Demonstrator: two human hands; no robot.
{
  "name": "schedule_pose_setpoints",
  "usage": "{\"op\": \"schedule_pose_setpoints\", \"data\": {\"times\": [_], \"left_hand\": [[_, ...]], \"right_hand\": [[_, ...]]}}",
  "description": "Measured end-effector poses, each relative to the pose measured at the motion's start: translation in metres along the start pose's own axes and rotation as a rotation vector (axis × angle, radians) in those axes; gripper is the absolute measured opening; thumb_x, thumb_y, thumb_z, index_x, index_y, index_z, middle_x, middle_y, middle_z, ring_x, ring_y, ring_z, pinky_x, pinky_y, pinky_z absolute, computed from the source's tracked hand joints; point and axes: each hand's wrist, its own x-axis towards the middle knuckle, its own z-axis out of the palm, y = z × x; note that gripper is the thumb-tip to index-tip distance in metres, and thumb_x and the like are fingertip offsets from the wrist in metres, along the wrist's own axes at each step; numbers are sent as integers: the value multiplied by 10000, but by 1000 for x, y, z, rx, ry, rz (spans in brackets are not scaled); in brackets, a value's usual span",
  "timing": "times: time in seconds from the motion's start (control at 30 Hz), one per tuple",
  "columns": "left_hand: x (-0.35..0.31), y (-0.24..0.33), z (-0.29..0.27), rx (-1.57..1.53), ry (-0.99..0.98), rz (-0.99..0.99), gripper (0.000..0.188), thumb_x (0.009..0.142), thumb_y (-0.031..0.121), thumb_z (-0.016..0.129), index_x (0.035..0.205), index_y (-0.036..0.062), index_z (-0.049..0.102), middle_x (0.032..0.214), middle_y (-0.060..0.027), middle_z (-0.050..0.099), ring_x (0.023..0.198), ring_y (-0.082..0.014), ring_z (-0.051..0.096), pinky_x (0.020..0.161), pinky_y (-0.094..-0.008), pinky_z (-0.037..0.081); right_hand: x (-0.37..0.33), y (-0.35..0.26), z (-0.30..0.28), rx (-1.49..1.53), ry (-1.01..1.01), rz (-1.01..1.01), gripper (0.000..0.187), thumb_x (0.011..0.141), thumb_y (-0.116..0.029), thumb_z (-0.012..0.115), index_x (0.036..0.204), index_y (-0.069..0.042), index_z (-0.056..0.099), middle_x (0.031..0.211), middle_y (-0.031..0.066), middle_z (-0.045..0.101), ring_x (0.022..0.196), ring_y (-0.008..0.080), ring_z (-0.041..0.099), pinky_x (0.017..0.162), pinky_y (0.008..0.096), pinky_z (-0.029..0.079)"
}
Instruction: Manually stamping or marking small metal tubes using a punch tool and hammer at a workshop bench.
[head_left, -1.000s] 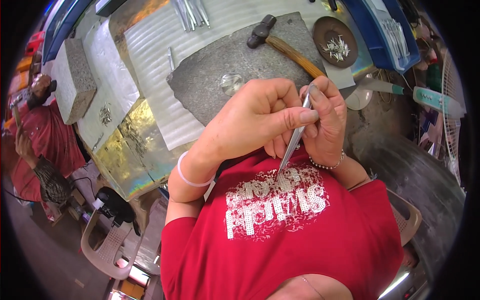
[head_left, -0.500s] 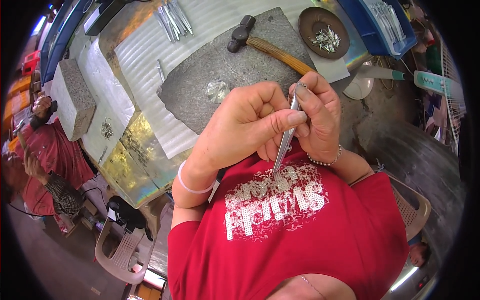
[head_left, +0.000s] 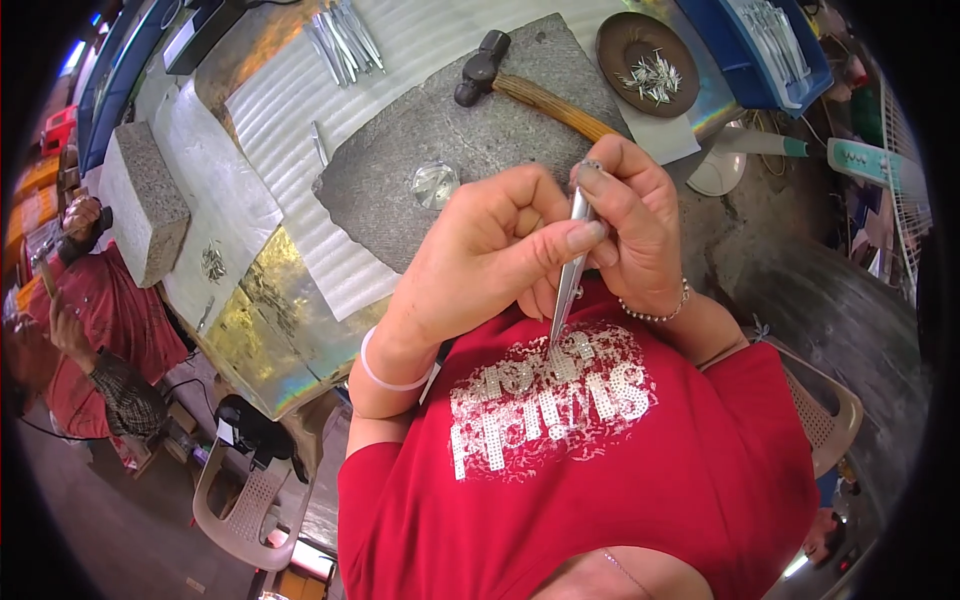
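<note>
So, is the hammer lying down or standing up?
Lying down: the hammer rests flat on the grey stone slab, its handle stretched along it.

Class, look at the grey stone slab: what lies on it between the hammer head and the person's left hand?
In the head view, a small shiny crumpled foil-like piece lies on the stone slab, between the hammer head and the left hand.

Flat grey stone slab [head_left: 470, 130] lay on a white corrugated sheet [head_left: 290, 110], over the bench's shiny metal top [head_left: 250, 330]. Wooden-handled black hammer [head_left: 520, 85] rested on the slab near its far edge; a small clear faceted piece [head_left: 435, 183] sat mid-slab. Round brown dish of silver slivers [head_left: 648, 50] sat by the bench's far right edge. Grey granite block [head_left: 140, 200] stood at the left edge. Beige plastic chair [head_left: 245, 500] stood below.
</note>
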Motion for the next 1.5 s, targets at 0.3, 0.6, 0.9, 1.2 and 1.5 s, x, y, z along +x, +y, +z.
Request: {"op": "schedule_pose_setpoints", "data": {"times": [0.3, 0.6, 0.9, 1.2, 1.5], "left_hand": [[-7, -11, 2, -102, 6, -14, 216, 875, 128, 633, 909, 9, 455, 678, -56, 590, 526, -95, 596, 429, -185, 450], [-6, -13, 3, -170, 32, -28, 226, 876, 146, 632, 926, 6, 463, 691, -64, 601, 515, -102, 597, 419, -188, 454], [-7, -15, 6, -233, 56, -10, 224, 876, 135, 629, 926, 7, 451, 702, -74, 605, 512, -122, 604, 420, -196, 470], [-11, -18, 11, -306, 137, 84, 194, 878, 77, 611, 938, 10, 438, 712, -80, 594, 528, -137, 616, 428, -212, 497], [-8, -24, 8, -313, 156, 90, 179, 884, 76, 603, 938, 11, 445, 701, -72, 586, 513, -128, 606, 422, -204, 489]], "right_hand": [[9, -8, -5, -138, -72, 90, 137, 857, -89, 607, 757, -48, 523, 576, -14, 496, 418, 12, 392, 354, 160, 289], [10, -7, -3, -119, -46, 88, 133, 858, -100, 612, 767, -46, 531, 595, -14, 499, 424, 13, 395, 356, 159, 285], [12, -9, -2, -88, -67, 104, 137, 862, -111, 606, 766, -46, 534, 584, -15, 487, 415, 17, 385, 354, 161, 276], [27, -14, 4, -208, -210, 147, 172, 859, -131, 618, 745, -48, 519, 560, -13, 513, 382, 11, 382, 337, 158, 268], [30, -10, 3, -235, -186, 152, 178, 861, -131, 616, 735, -54, 517, 551, -24, 507, 387, 9, 388, 342, 161, 278]]}}
